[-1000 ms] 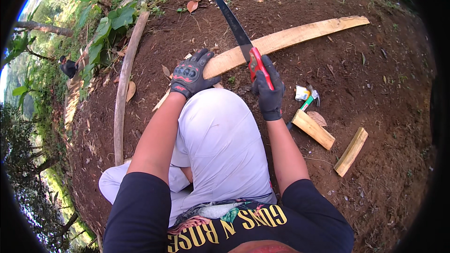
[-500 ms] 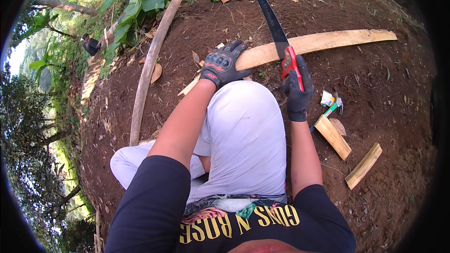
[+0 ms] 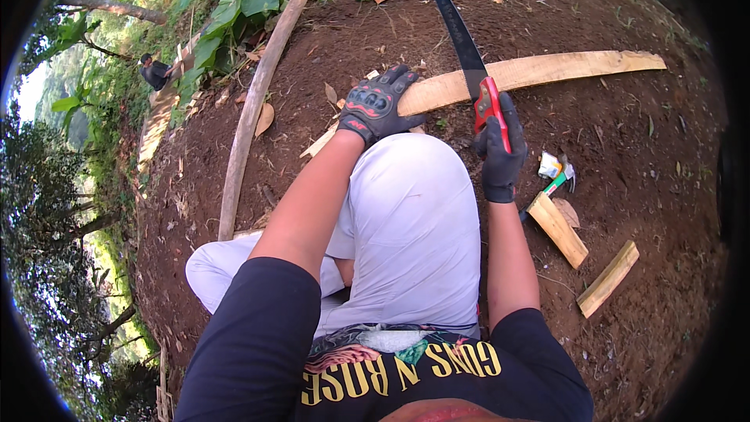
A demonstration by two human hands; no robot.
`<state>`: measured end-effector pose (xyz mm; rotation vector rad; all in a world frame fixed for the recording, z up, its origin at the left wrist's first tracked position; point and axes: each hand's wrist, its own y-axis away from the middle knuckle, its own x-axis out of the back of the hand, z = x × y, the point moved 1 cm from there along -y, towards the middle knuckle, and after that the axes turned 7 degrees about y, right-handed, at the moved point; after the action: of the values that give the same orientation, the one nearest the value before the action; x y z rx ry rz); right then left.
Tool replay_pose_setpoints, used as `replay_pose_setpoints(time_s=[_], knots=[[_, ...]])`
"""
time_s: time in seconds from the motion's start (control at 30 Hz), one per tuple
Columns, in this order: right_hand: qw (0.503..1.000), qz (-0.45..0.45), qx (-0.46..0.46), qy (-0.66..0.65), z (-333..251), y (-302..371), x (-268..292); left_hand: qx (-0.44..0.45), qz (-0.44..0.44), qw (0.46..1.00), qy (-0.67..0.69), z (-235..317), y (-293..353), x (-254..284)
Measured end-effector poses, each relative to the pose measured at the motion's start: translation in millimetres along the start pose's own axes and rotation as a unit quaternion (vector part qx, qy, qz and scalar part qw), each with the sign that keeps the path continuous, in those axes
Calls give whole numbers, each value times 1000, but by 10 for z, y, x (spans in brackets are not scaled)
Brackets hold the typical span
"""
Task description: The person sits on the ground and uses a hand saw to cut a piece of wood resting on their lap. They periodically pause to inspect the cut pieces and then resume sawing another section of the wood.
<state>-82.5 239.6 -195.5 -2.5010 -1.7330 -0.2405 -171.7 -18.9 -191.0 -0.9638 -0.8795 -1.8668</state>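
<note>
A long pale wooden plank (image 3: 547,73) lies crosswise in front of my raised knee. My left hand (image 3: 375,105), in a black and red padded glove, is closed over its left end, with the thumb on the near side. In my right hand (image 3: 500,148), also gloved, is the red handle of a hand saw (image 3: 461,35). The saw's dark blade crosses the plank and points away from me, its tip at the top edge of view. From this angle I cannot tell how deep the teeth sit in the wood.
To the right lie a green-handled hammer (image 3: 558,181), a small white packet (image 3: 549,164) and two short wood offcuts (image 3: 558,230) (image 3: 608,280). A long pole (image 3: 260,113) rests on the brown soil at left. Farther off, a person (image 3: 154,72) sits near plants.
The whole view has shifted very slightly. Both hands, the saw and the plank keep nearly the same places relative to each other.
</note>
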Motion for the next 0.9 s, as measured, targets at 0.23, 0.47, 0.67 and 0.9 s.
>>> replay_pose_setpoints(time_s=[0.23, 0.47, 0.67, 0.9], knots=[[1000, -4, 17, 6, -23, -10, 0, -2, 5, 1000, -11, -39, -7, -40], [999, -10, 6, 33, -63, 6, 12, 4, 0, 1000, 2, 4, 8, 11], [999, -13, 11, 37, 80, -31, 37, 12, -28, 999, 31, 67, -46, 88], [996, -23, 40, 80, 125, -61, 88, 38, -175, 983, -42, 368, -605, 239]])
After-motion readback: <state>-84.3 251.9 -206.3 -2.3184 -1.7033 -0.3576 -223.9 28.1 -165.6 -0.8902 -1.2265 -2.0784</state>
